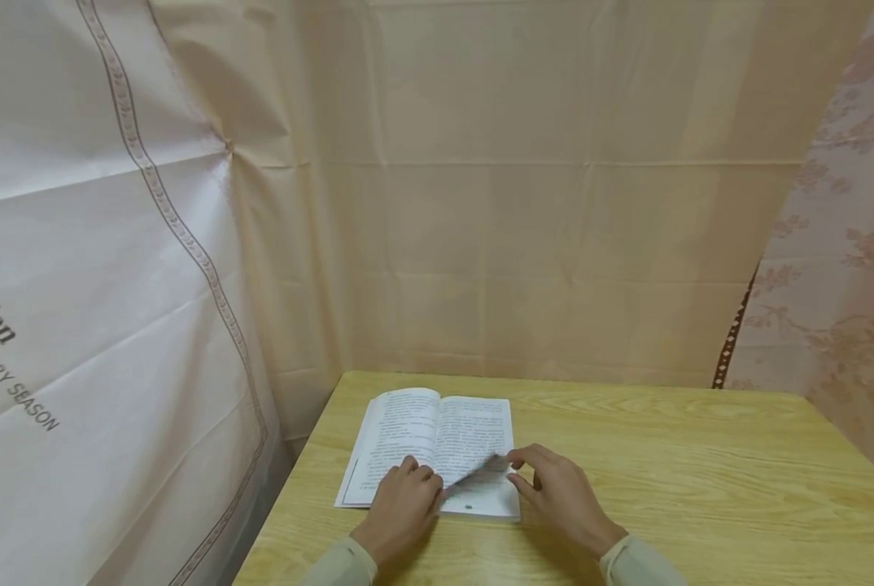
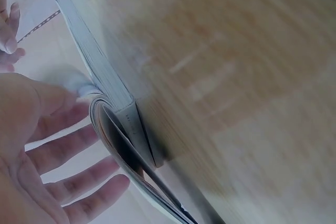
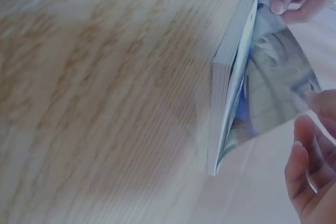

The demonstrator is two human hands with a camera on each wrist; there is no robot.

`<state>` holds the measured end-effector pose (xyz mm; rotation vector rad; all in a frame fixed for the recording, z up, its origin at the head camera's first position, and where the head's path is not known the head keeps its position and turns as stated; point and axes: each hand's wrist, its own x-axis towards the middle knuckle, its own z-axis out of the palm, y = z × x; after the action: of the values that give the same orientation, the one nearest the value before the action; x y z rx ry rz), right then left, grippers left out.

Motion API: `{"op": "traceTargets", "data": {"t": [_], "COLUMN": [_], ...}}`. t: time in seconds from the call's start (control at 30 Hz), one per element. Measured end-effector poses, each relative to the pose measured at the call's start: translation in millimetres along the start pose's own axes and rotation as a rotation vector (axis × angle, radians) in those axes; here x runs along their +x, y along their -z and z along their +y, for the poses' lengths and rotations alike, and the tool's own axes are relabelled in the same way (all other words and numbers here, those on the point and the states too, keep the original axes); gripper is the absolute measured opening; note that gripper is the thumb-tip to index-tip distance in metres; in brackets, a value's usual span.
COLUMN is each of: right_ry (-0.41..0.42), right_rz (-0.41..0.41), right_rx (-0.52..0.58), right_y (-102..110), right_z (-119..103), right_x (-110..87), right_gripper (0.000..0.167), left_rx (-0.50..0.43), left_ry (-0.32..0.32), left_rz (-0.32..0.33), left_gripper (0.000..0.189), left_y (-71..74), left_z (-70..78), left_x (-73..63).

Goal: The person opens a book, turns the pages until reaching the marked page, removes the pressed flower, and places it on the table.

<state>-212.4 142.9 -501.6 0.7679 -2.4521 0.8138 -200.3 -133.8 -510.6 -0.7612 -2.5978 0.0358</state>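
Pale hangings close in the work area: a plain beige sheet (image 1: 554, 220) across the far side, a whitish sheet (image 1: 78, 212) with a patterned band and printed lettering (image 1: 14, 382) on the left, and a floral cloth (image 1: 840, 277) with pinkish sprigs on the right. Below them, a yellow wood-grain table (image 1: 686, 472), and there's the book (image 1: 400, 431), lying open towards the table's left side, its left-hand pages bowed up in a soft curve and its right-hand block lying flatter.

Now look at the left hand (image 1: 405, 498)! It rests on the near part of the left-hand page, beside the fold, and the left wrist view gives us its fingers (image 2: 68, 148), spread apart against the paper.

Over to the right hand (image 1: 563, 492), just off the book's right edge, and it's thumb and index finger doing the work, pinching the corner of a lifted page (image 1: 477, 472). That leaf slants up off the near right part of the book, its underside in shadow, and from the right wrist we catch a dark, coloured picture (image 3: 278, 72) printed on it. Both forearms reach in from the near side, pale sleeves (image 1: 638, 561) ending at the wrists.
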Motion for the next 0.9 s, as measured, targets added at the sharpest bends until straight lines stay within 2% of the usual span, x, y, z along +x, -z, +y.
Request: {"op": "traceTargets", "data": {"t": [0.1,0.23,0.37,0.53,0.67,0.73,0.8,0.9], "right_ry": [-0.029,-0.061,-0.038,0.029,0.046,0.043,0.039,0.041], "right_rz": [0.000,-0.104,-0.193,-0.221,-0.249,-0.268,-0.287,-0.300], "right_rx": [-0.017,-0.017,-0.029,-0.071,-0.083,-0.088,-0.096,-0.112], "right_y": [-0.3,-2.5,-5.0,-7.5,-7.3,-7.1,-7.2,-8.3], "right_z": [1.5,3.6,7.6,9.5,9.2,9.1,9.0,9.7], "right_x": [-0.4,-4.7,-10.1,-13.3,-13.0,-12.5,-12.0,-11.7], "right_gripper": [0.030,0.028,0.028,0.032,0.034,0.035,0.035,0.031], "left_rx": [0.010,0.000,-0.031,-0.044,-0.041,-0.020,0.013,0.058], "left_ry": [0.030,0.090,0.128,0.097,0.074,0.057,0.032,0.002], "left_rz": [0.007,0.011,0.067,0.173,0.225,0.235,0.232,0.182], "left_gripper": [0.015,0.025,0.043,0.050,0.063,0.064,0.056,0.041], "left_y": [0.5,0.2,-1.6,-4.4,-4.3,-3.4,-2.1,-0.2], "left_z": [1.8,3.7,4.2,1.7,-1.9,-3.5,-4.7,-5.4], "left_x": [1.9,4.1,6.0,6.3,6.5,6.8,6.1,3.6]}}
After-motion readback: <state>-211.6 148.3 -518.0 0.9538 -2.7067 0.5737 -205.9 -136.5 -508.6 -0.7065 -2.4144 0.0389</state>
